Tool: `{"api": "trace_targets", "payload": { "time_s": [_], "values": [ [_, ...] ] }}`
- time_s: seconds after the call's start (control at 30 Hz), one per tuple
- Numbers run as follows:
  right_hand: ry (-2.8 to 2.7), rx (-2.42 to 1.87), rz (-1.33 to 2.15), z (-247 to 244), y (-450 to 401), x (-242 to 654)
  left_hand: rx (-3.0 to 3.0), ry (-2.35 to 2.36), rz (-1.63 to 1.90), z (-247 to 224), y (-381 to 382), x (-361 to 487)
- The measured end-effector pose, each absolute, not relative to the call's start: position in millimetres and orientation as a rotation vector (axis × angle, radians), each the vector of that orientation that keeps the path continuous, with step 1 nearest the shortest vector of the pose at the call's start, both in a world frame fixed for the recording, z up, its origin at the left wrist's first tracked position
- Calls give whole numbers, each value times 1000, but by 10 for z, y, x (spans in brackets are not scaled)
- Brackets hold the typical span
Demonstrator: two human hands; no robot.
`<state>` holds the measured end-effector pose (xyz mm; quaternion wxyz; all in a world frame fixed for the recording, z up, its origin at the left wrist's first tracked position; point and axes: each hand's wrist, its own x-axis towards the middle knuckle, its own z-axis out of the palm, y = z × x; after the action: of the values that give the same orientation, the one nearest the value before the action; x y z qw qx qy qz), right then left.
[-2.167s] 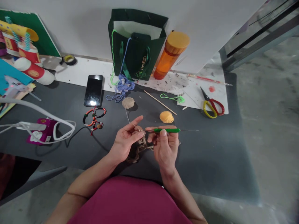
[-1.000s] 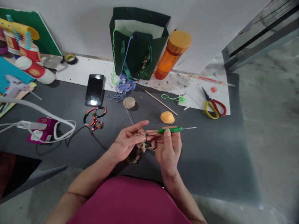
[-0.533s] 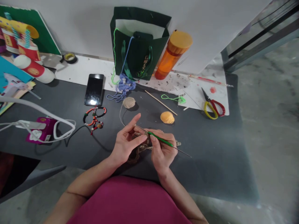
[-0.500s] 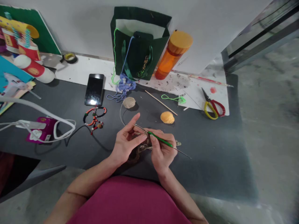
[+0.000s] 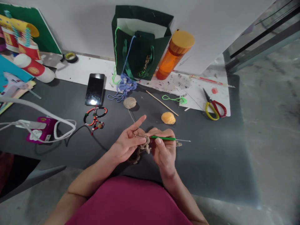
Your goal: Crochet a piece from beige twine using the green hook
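Observation:
My left hand (image 5: 127,142) pinches a beige-brown crocheted piece (image 5: 147,146) between thumb and fingers, its index finger raised. A thin strand of yarn runs from that finger to a small beige yarn ball (image 5: 129,102) beyond it. My right hand (image 5: 165,148) is closed around the green grip of a crochet hook (image 5: 167,138), which lies almost level. The hook's tip reaches the crocheted piece by my left fingers; its thin metal rear end sticks out to the right. Part of the piece hangs below my hands, and another bit shows right of my right hand.
Beyond my hands lie a yellow yarn ball (image 5: 168,118), a wooden stick (image 5: 161,103), blue yarn (image 5: 126,85) and a phone (image 5: 95,89). A dark green paper bag (image 5: 138,47) and an orange bottle (image 5: 174,54) stand behind. Scissors (image 5: 215,107) are at right, a beaded bracelet (image 5: 95,117) left.
The crochet hook has turned from slanting down to the right to nearly level. My left index finger has shifted right, drawing the yarn strand with it. More of the crocheted piece shows between my hands.

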<state>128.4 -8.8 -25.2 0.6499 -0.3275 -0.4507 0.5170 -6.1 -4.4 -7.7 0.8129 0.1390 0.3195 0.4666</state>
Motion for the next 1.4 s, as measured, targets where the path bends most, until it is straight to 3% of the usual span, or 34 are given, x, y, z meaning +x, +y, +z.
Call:
{"api": "trace_targets", "payload": {
  "time_s": [0.37, 0.67, 0.97, 1.13, 1.4],
  "values": [
    [-1379, -901, 573, -359, -189, 1323, 689, 1014, 1318, -103, -152, 59],
    [-949, -738, 1185, -232, -81, 1271, 212, 650, 999, -51, -29, -52],
    [-1169, -899, 965, -288, -140, 1326, 496, 890, 1218, -110, -112, 31],
    [-1425, -947, 555, -288, -149, 1351, 470, 908, 1225, -95, -112, 35],
    [-942, -1091, 953, -359, -184, 1290, 196, 742, 1005, -79, -69, -3]
  ]
}}
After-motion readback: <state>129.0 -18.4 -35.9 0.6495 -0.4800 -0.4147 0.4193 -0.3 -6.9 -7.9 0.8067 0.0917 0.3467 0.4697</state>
